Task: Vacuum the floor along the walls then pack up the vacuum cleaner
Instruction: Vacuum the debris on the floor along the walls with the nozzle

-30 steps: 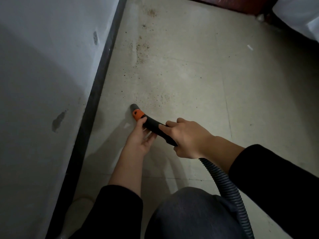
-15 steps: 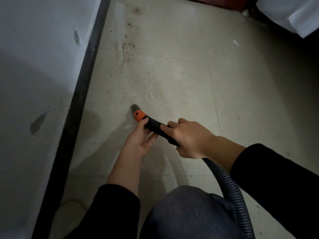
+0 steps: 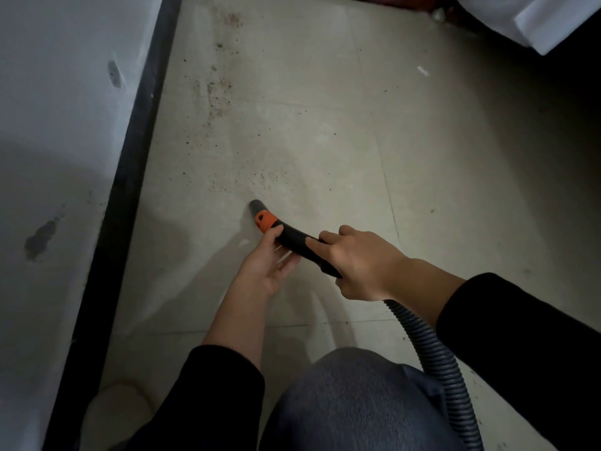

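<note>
Knee in grey fabric [image 3: 351, 402] nearest, ribbed grey plastic hose [image 3: 432, 353] beside it. Right hand [image 3: 361, 265] wraps round curved black vacuum handle [image 3: 294, 237]; left hand [image 3: 263, 268] cups it from below, thumb by orange collar [image 3: 266, 221]. Grey nozzle tip [image 3: 256, 206] is down on beige tiled floor [image 3: 325, 141], near black skirting board [image 3: 130, 190]. Step looks like wall-edge vacuuming; next move likely needs a forward push into brown grit specks [image 3: 221, 89].

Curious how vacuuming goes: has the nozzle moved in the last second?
Yes: the nozzle slid right, away from the black baseboard, toward the dirt specks.
</note>
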Demonstrator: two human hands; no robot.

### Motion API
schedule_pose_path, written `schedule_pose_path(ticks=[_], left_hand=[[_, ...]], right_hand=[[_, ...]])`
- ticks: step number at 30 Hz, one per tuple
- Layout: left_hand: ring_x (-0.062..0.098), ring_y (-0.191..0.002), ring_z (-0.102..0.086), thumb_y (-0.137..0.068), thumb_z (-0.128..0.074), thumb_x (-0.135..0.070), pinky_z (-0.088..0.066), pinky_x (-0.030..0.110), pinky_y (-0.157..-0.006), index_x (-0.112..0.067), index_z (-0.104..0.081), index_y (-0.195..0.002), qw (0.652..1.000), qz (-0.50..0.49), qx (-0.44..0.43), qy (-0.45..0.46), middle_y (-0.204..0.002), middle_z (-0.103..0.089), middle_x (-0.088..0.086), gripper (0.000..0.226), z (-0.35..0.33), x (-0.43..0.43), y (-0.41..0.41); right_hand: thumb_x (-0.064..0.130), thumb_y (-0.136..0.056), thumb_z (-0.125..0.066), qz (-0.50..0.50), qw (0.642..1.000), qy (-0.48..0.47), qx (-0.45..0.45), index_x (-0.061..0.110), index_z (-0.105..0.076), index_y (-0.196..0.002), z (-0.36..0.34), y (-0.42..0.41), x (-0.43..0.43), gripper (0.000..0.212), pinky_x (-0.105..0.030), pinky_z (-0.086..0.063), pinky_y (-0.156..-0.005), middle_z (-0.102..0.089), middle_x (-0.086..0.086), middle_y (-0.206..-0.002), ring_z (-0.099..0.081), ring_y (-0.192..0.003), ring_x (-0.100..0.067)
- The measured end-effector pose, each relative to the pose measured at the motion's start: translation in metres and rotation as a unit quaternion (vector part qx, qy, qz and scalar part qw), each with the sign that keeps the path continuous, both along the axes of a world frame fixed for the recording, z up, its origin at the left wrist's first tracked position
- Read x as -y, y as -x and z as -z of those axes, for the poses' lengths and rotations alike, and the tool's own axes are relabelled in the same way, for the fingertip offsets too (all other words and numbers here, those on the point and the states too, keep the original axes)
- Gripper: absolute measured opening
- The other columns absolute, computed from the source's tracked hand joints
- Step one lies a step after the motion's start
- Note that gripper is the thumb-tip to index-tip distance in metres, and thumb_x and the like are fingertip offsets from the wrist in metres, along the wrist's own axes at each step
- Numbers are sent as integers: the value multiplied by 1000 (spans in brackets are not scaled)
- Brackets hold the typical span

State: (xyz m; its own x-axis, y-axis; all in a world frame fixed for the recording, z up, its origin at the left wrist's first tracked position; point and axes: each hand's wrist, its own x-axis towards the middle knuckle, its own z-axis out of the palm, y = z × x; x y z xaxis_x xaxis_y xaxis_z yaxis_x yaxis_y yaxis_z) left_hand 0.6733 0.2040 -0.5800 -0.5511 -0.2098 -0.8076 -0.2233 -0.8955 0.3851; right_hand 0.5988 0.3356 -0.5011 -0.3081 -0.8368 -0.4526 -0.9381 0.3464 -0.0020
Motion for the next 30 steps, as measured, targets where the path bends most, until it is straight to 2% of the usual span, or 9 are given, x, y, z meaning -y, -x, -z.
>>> schedule_pose_path(ticks=[3, 8, 13, 16, 27, 30], left_hand=[[18, -92, -64, -97, -58, -23, -54, 28, -69, -7, -59, -97, 1000, 16, 0, 7, -108, -65, 12, 15, 0, -6, 5], [17, -88, -65, -97, -58, -21, -54, 28, -68, -7, -59, -98, 999, 41, -1, 10, -97, -67, 10, 15, -3, -18, 17], [17, -89, -66, -96, -59, -21, -54, 30, -79, -5, -59, -100, 998, 66, 1, 13, -98, -68, 11, 17, -3, -31, 29], [19, -93, -67, -95, -61, -21, -55, 32, -84, -3, -59, -105, 997, 80, 5, 20, -104, -68, 14, 21, -2, -38, 37], [18, -83, -70, -93, -64, -21, -60, 28, -67, -2, -60, -101, 993, 118, 1, 1, -103, -70, 14, 21, -1, -59, 60], [20, -80, -69, -93, -65, -21, -59, 30, -67, -1, -60, -100, 992, 126, 12, 1, -99, -70, 14, 21, -2, -61, 69]], right_hand=[[15, -80, -60, 9, 1000, -8, 1, 18, -37, -137, -2, 2, -8, 61, -36, -46, -63, -52, -2, -104, -45, -85, -23], [17, -81, -60, 25, 1000, -19, -2, 17, -38, -136, -5, 9, -21, 59, -36, -46, -66, -52, -3, -104, -45, -86, -23], [17, -81, -61, 49, 999, -21, -4, 17, -38, -135, -5, 14, -37, 59, -33, -37, -62, -52, -3, -105, -43, -86, -22], [15, -81, -59, 67, 998, -17, -3, 17, -39, -133, -6, 17, -47, 56, -33, -40, -63, -52, -2, -102, -43, -84, -21], [13, -80, -58, 117, 993, -22, 4, 18, -42, -127, -11, 27, -70, 51, -37, -49, -69, -51, 0, -99, -45, -85, -21], [13, -81, -58, 133, 991, -20, 5, 19, -42, -126, -10, 31, -72, 48, -36, -48, -68, -51, 0, -99, -46, -86, -21]])
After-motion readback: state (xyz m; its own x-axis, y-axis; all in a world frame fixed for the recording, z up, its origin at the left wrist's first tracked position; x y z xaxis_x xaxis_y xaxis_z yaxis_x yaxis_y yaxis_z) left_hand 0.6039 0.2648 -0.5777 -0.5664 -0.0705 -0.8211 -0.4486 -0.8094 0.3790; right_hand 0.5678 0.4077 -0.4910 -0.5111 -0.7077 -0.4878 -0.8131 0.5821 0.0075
